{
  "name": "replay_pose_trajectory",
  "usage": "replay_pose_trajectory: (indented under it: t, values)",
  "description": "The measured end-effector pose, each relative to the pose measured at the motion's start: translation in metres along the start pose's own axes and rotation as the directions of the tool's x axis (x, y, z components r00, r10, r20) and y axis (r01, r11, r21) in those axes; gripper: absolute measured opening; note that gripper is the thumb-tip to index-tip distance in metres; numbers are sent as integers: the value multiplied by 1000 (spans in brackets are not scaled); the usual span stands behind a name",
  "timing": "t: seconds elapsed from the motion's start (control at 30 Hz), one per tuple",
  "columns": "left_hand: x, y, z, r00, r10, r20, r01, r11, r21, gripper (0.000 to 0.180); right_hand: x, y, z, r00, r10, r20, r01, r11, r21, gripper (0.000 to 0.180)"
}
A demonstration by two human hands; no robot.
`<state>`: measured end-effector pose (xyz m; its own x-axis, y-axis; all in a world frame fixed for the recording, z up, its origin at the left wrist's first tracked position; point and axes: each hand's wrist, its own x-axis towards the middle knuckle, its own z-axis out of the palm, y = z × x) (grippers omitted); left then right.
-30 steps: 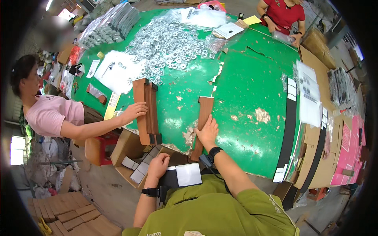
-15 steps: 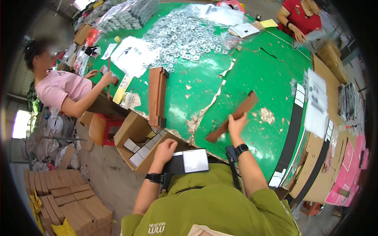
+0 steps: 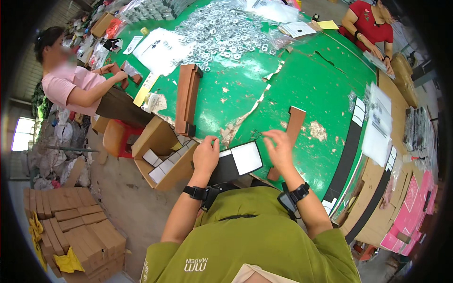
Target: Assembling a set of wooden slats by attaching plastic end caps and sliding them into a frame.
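Observation:
My left hand [image 3: 206, 155] is closed at the edge of a black strip with white patches [image 3: 223, 170], raised over the table's near edge. The fingers' exact contact with it is partly hidden. My right hand [image 3: 279, 150] is empty, fingers apart, just right of the strip's white end. Under and beyond that hand, a flat reddish-brown wooden piece [image 3: 296, 125] lies on the green table [image 3: 245, 104]; the hand hides its middle. Left of it stands a stack of similar brown wooden pieces [image 3: 186, 99].
An open carton [image 3: 150, 141] with white-faced pieces stands left of the table edge. Metal rings [image 3: 222, 35] are heaped at the back. Long black strips [image 3: 347, 151] lie at right. A person in pink [image 3: 75, 87] works at left, another in red [image 3: 370, 28] at far right.
My right hand has let go of the brown wooden piece, now lying on the table, and moved nearer the black strip. My left hand and the strip have risen toward the table.

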<state>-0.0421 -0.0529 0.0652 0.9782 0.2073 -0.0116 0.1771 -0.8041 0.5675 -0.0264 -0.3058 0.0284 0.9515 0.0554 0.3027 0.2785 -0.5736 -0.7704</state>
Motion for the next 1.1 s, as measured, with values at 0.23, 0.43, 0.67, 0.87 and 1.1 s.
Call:
replay_pose_trajectory:
  t: [0.23,0.43,0.67,0.87,1.1]
  values:
    - [-5,49,15,997,65,32,-63,996,-69,24,-13,-60,-10,916,-32,400,-10,995,101,31]
    - [-17,49,21,991,120,-59,-131,957,-258,24,-27,-48,7,870,12,492,-165,949,269,34]
    - [-30,57,29,987,158,14,-151,966,-210,22,-29,-44,-7,827,61,559,-205,959,198,38]
    - [-31,37,38,972,129,195,-140,989,42,19,-41,-51,-7,916,-167,365,103,977,188,33]
    - [-39,5,42,937,169,305,-200,977,73,25,-23,-34,-8,954,-6,300,-60,976,211,28]
